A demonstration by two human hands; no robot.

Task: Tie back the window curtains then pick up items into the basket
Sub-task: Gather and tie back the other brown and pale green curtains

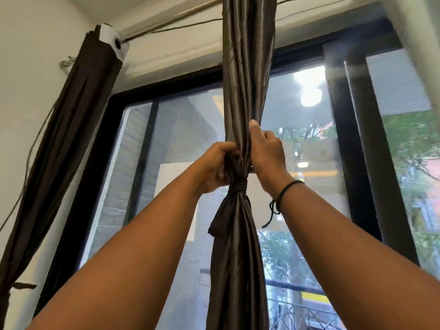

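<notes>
I hold both arms up, my left hand (pixel 215 166) and right hand (pixel 266 153) squeezing the shiny, smooth brown curtain (pixel 240 246) just above its knot (pixel 238 185), in front of the window (pixel 307 139).

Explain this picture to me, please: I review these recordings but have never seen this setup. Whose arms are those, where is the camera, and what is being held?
No machine here: a person wears one camera on the head, so both arms reach up from below. The left hand and right hand grip a gathered brown curtain just above a tie knot that cinches it in front of the window. A second dark curtain hangs bunched at the left wall. A black cord bracelet circles the right wrist. No basket is in view.
</notes>
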